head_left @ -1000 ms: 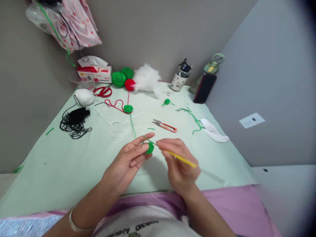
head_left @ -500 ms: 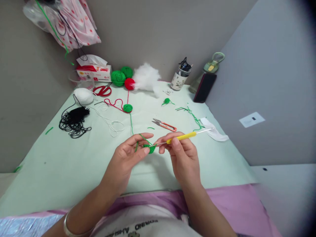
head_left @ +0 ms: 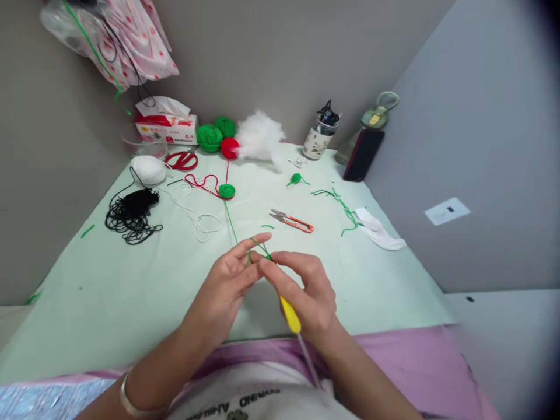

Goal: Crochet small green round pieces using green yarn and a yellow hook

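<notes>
My left hand (head_left: 223,284) pinches a small green crochet piece (head_left: 268,256), now mostly hidden by fingers. Green yarn (head_left: 231,221) runs over its raised index finger from a small green yarn ball (head_left: 226,191) farther back. In my right hand (head_left: 310,291) is a crochet hook with a yellow handle (head_left: 290,315); its far metal end points down toward my body. The right thumb and index finger meet the left fingertips at the green piece. Where the hook's working tip sits in the stitches is hard to make out.
Orange thread snips (head_left: 292,221) lie beyond my hands. Black yarn (head_left: 135,213), a white yarn ball (head_left: 149,170) and red scissors (head_left: 181,160) are at left. Stuffing (head_left: 260,140) sits at the back; a phone (head_left: 363,155) leans against a bottle (head_left: 374,119). Green scraps (head_left: 343,209) lie right.
The hook has swung from pointing up and right to pointing down toward my body. My right hand has moved left, its fingers closing in on the green piece.
</notes>
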Action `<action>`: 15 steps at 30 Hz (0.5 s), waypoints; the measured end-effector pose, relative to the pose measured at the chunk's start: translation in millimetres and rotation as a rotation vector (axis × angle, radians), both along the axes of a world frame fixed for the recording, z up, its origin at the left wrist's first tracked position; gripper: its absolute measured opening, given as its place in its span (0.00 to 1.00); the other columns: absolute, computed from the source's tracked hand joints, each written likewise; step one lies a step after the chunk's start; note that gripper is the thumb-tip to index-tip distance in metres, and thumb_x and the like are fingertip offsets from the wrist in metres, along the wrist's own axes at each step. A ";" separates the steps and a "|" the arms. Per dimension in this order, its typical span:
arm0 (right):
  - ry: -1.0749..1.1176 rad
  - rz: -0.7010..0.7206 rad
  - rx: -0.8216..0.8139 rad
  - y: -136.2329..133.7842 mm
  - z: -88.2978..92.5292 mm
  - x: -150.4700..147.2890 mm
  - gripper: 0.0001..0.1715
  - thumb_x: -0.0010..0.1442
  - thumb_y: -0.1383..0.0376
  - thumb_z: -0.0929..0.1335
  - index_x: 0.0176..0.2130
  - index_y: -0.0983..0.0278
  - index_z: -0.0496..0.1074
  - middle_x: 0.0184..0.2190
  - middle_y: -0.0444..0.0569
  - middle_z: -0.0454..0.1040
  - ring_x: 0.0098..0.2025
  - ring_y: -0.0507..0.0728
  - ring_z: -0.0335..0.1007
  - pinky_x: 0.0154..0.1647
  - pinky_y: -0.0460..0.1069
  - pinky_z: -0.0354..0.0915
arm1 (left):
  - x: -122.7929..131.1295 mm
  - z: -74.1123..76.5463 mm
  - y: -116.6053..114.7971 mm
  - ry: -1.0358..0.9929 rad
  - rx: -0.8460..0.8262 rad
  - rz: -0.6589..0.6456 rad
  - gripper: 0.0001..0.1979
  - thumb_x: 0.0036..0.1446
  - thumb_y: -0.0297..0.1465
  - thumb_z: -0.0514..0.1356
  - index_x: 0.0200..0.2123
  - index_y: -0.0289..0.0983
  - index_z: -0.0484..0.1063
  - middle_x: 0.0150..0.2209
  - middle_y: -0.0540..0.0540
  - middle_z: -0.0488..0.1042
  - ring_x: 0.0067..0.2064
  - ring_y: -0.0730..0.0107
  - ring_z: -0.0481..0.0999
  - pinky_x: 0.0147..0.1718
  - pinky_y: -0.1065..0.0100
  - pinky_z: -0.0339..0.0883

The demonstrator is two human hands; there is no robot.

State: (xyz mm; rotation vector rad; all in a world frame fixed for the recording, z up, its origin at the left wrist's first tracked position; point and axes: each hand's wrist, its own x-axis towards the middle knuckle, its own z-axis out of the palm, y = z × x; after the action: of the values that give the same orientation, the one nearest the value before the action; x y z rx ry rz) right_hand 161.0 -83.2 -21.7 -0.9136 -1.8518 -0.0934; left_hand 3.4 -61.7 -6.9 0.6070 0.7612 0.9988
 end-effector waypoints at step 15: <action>0.242 0.066 -0.229 0.8 8.0 -3.3 0.18 0.69 0.75 0.69 0.51 0.57 0.81 0.44 0.52 0.83 0.44 0.57 0.80 0.42 0.52 0.77 | 0.4 2.7 2.3 0.016 0.041 0.043 0.19 0.54 0.31 0.76 0.50 0.44 0.85 0.32 0.54 0.76 0.33 0.79 0.71 0.43 0.75 0.67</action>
State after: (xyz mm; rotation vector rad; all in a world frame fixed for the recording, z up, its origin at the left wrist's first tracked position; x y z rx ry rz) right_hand 157.7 -82.5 -13.8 -0.9728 -1.6858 0.2642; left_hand 3.7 -59.4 -4.2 0.6369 0.7722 1.0518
